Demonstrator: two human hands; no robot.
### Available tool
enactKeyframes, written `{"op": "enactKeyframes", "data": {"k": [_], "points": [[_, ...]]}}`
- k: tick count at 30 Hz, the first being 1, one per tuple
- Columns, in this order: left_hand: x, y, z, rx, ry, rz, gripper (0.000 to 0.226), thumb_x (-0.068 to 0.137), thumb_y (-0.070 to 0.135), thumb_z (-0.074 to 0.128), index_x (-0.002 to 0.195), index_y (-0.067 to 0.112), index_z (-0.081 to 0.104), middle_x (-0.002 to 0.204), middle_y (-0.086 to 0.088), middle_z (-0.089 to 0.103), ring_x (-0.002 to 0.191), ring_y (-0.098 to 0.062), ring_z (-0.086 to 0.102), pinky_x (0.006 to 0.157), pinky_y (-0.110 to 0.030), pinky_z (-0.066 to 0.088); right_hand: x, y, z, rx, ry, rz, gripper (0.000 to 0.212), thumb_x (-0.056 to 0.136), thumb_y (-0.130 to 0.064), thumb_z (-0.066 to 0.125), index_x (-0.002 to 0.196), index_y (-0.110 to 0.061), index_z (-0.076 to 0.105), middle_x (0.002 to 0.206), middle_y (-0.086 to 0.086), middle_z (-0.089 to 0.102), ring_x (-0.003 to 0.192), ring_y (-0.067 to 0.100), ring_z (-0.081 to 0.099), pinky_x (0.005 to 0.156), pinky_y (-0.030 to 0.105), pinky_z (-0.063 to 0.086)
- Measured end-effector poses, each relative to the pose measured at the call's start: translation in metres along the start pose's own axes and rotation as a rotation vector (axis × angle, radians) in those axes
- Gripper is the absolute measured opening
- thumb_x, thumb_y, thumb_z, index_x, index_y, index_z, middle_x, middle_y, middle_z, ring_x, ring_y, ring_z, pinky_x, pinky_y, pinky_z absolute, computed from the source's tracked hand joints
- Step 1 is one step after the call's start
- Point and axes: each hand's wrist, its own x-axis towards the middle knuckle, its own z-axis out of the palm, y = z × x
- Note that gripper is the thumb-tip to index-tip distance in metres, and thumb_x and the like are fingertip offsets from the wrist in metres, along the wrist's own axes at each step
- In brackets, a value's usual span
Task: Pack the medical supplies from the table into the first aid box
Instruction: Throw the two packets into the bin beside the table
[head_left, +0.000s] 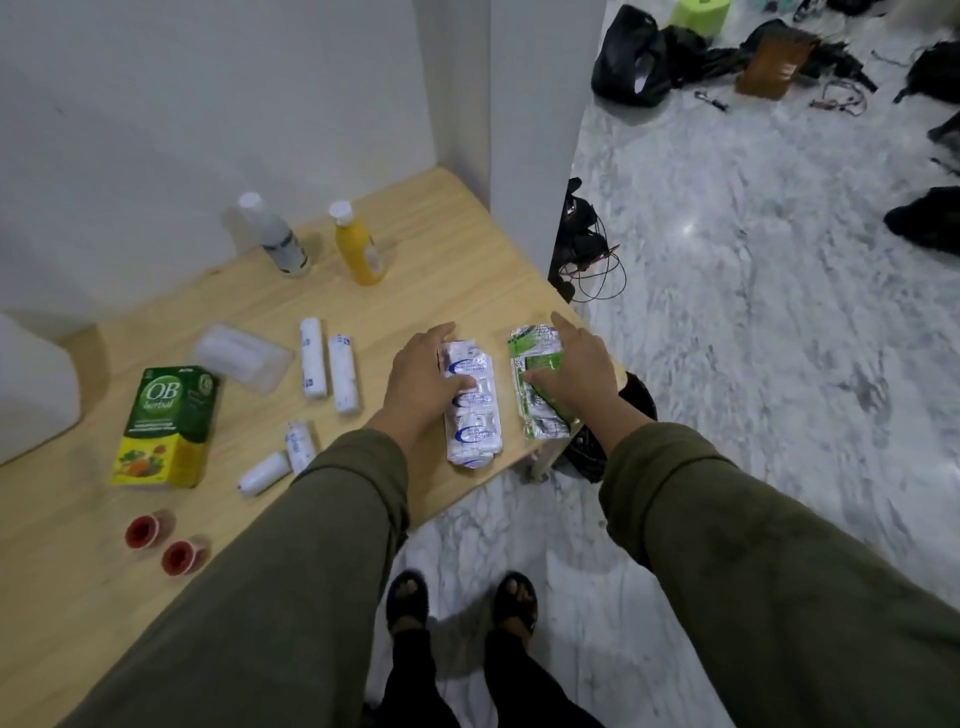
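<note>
On the wooden table, my left hand rests on the left edge of a silver-and-blue blister strip, thumb across it. My right hand lies over a green-and-silver blister strip at the table's right edge, fingers spread on top. Further left lie two white gauze rolls, two smaller white tubes, a clear plastic pack, a green OB herbal box and two small red-capped cups. A white object at the far left edge is only partly in view.
A grey-white bottle and a yellow bottle stand at the back by the white wall. The table's front and right edges drop to a marble floor. Black bags and cables lie beside the table and further off.
</note>
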Motion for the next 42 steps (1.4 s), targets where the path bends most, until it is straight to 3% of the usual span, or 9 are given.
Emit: {"op": "enactKeyframes", "data": {"k": [2,4,6,8,13,17,26,29,42], "points": [[-0.001,0.002,-0.002,-0.049,0.007,-0.015,0.062,0.076,0.016,0.076,0.133,0.019,0.051,0.128,-0.009,0.057,0.116,-0.027,0.054,0.097,-0.029,0.038,0.002,0.002,0.001,0.075,0.027,0.017,0.081,0.079,-0.033,0.073,0.145,-0.018,0.029,0.141,0.011,0.046,0.133,0.03,0.038,0.107,0.039,0.033],[-0.002,0.004,-0.002,-0.121,0.018,-0.03,0.051,0.078,0.012,0.074,0.126,0.018,0.057,0.12,-0.008,0.063,0.103,-0.024,0.061,0.094,-0.028,0.045,0.001,0.004,0.0,0.196,0.106,0.077,0.067,0.078,-0.029,0.074,0.137,-0.021,0.043,0.114,0.003,0.06,0.117,0.028,0.053,0.098,0.038,0.042],[-0.002,0.009,-0.004,-0.19,0.032,-0.027,0.044,0.08,0.009,0.072,0.121,0.017,0.06,0.104,-0.005,0.064,0.082,-0.012,0.061,0.077,-0.011,0.046,-0.001,0.005,-0.003,0.299,0.184,0.131,0.049,0.081,-0.028,0.071,0.126,-0.023,0.053,0.076,-0.011,0.048,0.09,0.023,0.055,0.088,0.039,0.05],[0.001,0.016,-0.005,-0.259,0.033,-0.029,0.036,0.082,0.009,0.07,0.116,0.019,0.062,0.086,0.001,0.061,0.068,0.0,0.054,0.06,-0.001,0.041,-0.003,0.006,-0.01,0.352,0.275,0.155,0.033,0.086,-0.028,0.066,0.117,-0.021,0.059,0.067,-0.013,0.041,0.079,0.019,0.05,0.078,0.035,0.049],[0.018,0.043,-0.01,-0.295,-0.004,0.069,0.031,0.082,0.018,0.07,0.112,0.023,0.065,0.081,0.005,0.068,0.072,0.006,0.055,0.066,-0.002,0.039,-0.009,0.007,-0.038,0.5,0.489,0.227,0.017,0.088,-0.027,0.062,0.095,-0.012,0.068,0.064,-0.009,0.053,0.063,0.011,0.05,0.056,0.021,0.034],[0.034,0.081,-0.012,-0.315,-0.062,0.181,0.022,0.083,0.018,0.071,0.104,0.018,0.071,0.078,0.003,0.068,0.068,0.006,0.054,0.068,-0.003,0.039,-0.013,0.013,-0.067,0.541,0.613,0.322,0.023,0.084,-0.033,0.067,0.093,-0.012,0.073,0.087,0.007,0.07,0.075,0.015,0.056,0.067,0.022,0.036],[0.081,0.175,0.007,-0.314,-0.16,0.437,0.011,0.083,0.015,0.068,0.091,0.014,0.076,0.089,0.002,0.072,0.084,-0.007,0.061,0.07,0.0,0.038,-0.025,0.047,-0.127,0.652,0.9,0.517,0.023,0.084,-0.031,0.068,0.096,-0.012,0.073,0.106,0.008,0.064,0.084,0.014,0.054,0.07,0.022,0.037],[0.095,0.194,0.034,-0.294,-0.233,0.461,0.01,0.082,0.016,0.071,0.09,0.013,0.076,0.099,-0.002,0.073,0.097,-0.013,0.064,0.087,-0.024,0.047,-0.023,0.071,-0.13,0.636,0.912,0.582,0.025,0.085,-0.033,0.067,0.098,-0.013,0.074,0.109,0.008,0.064,0.093,0.02,0.06,0.072,0.022,0.037],[0.165,0.18,0.183,0.053,-0.548,0.339,0.011,0.082,0.022,0.072,0.09,0.015,0.076,0.112,0.0,0.07,0.106,-0.015,0.059,0.089,-0.023,0.042,0.047,0.176,-0.045,0.639,0.672,0.739,0.02,0.09,-0.025,0.061,0.097,-0.014,0.076,0.097,0.008,0.074,0.086,0.022,0.066,0.066,0.026,0.046]]}}
